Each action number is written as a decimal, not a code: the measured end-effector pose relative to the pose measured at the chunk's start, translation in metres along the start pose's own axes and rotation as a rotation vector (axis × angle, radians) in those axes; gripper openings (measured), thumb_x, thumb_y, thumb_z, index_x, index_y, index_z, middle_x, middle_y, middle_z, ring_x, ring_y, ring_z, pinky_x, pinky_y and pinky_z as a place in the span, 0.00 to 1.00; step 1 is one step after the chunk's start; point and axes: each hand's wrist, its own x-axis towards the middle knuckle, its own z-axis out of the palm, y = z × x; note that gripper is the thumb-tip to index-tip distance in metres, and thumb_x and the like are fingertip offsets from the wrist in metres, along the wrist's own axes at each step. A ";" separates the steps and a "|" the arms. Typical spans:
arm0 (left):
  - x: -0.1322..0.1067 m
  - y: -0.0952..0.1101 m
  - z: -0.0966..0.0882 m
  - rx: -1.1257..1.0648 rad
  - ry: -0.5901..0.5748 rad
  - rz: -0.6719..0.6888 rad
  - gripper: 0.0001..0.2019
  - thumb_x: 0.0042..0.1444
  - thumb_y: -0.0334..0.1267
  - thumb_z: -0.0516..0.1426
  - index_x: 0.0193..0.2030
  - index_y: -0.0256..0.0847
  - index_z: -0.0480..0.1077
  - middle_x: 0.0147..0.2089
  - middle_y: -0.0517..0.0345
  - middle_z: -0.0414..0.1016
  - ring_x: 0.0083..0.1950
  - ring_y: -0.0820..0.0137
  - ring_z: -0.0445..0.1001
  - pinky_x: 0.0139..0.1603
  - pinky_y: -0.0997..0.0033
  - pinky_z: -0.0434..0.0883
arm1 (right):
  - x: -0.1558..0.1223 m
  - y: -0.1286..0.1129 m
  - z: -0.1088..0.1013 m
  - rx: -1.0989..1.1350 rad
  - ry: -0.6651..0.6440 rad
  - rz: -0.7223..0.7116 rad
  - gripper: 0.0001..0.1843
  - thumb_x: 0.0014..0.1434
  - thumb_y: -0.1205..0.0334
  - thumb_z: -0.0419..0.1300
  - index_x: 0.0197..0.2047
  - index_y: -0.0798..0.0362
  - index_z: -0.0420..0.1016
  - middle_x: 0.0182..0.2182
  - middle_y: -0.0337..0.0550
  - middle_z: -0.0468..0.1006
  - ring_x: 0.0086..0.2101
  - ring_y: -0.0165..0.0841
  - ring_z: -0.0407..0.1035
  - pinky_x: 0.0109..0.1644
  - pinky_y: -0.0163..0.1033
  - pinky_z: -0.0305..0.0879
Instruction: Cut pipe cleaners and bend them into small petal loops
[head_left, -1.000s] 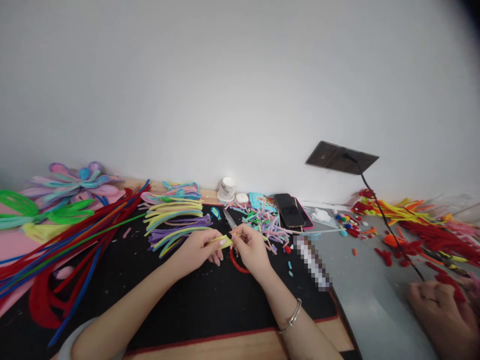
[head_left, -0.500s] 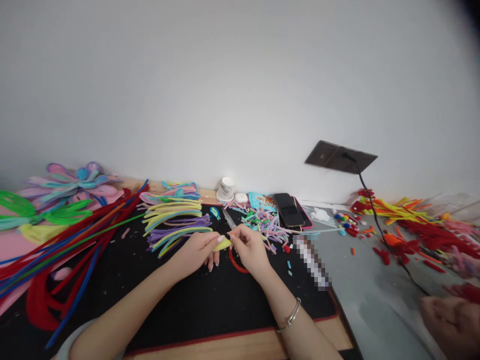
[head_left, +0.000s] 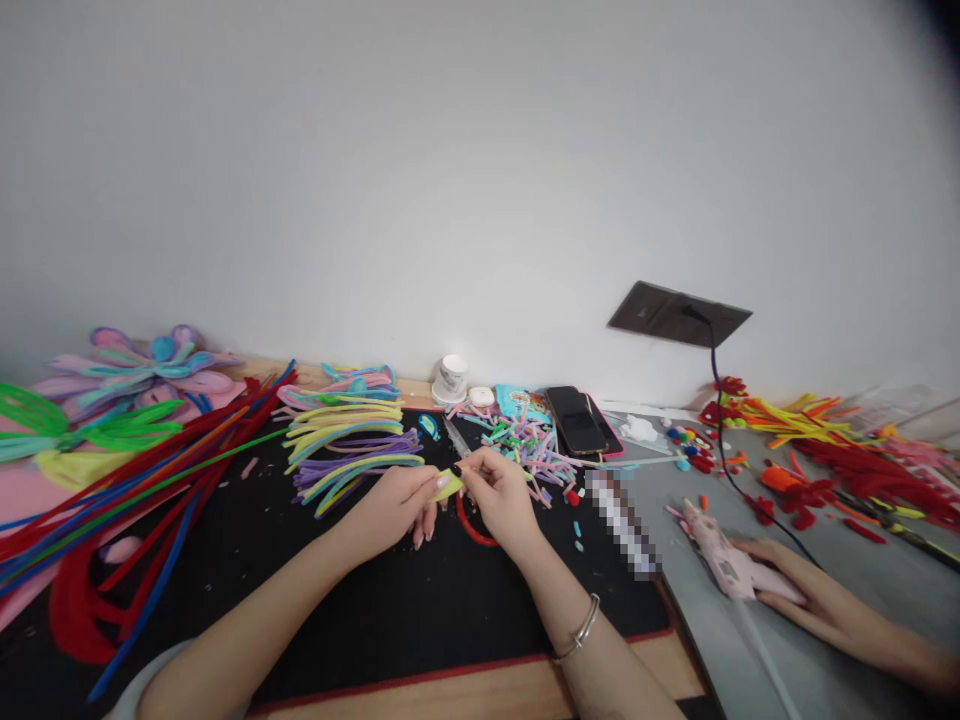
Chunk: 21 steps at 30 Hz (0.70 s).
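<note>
A short yellow pipe cleaner piece [head_left: 448, 486] is pinched between my two hands above the black mat [head_left: 390, 620]. My left hand [head_left: 405, 500] grips its left end between thumb and forefinger, the other fingers hanging loosely below. At its right end, my right hand [head_left: 495, 490] pinches it with the fingertips. Just under my right hand lies a red ring-like handle [head_left: 474, 525], partly hidden. Left of my hands rest rows of yellow, purple and blue pipe cleaners [head_left: 349, 440]. Short pastel pieces [head_left: 529, 445] are heaped behind my right hand.
A phone [head_left: 577, 420], a paper cup [head_left: 452, 376] and a white case [head_left: 482, 396] stand along the wall. Long red and blue pipe cleaners [head_left: 172, 480] spread at left. On the right, a co-worker's hand [head_left: 817, 590] holds a pink glue gun [head_left: 724, 560] near a black cable [head_left: 724, 440].
My hands stay almost in place, and the yellow piece has turned slightly between my fingers. At right, the co-worker's hand has come further in with a pink glue gun.
</note>
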 end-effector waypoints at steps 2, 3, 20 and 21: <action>-0.001 0.002 -0.001 -0.010 -0.046 0.003 0.18 0.60 0.49 0.44 0.28 0.38 0.62 0.18 0.63 0.69 0.16 0.77 0.65 0.18 0.79 0.61 | 0.000 -0.001 -0.001 -0.001 -0.031 0.008 0.05 0.53 0.65 0.55 0.27 0.54 0.70 0.17 0.34 0.67 0.18 0.26 0.59 0.22 0.31 0.53; -0.001 0.002 -0.001 -0.011 -0.076 0.013 0.17 0.59 0.48 0.46 0.29 0.38 0.62 0.20 0.63 0.70 0.18 0.77 0.67 0.20 0.79 0.62 | 0.000 -0.002 -0.002 -0.016 -0.063 0.003 0.05 0.53 0.66 0.55 0.27 0.54 0.70 0.18 0.34 0.68 0.19 0.26 0.59 0.23 0.31 0.53; -0.005 0.001 0.002 0.052 -0.154 0.025 0.20 0.62 0.49 0.40 0.27 0.40 0.60 0.14 0.64 0.66 0.17 0.75 0.64 0.23 0.77 0.60 | 0.004 0.003 -0.003 0.203 -0.187 0.154 0.13 0.55 0.52 0.55 0.28 0.53 0.62 0.14 0.30 0.64 0.14 0.22 0.52 0.18 0.28 0.46; -0.005 0.001 0.002 0.099 -0.115 0.045 0.19 0.62 0.48 0.39 0.27 0.40 0.60 0.14 0.64 0.66 0.18 0.75 0.64 0.24 0.76 0.60 | 0.004 0.005 -0.004 0.162 -0.196 0.160 0.17 0.57 0.50 0.52 0.25 0.53 0.62 0.14 0.31 0.63 0.13 0.22 0.51 0.17 0.28 0.45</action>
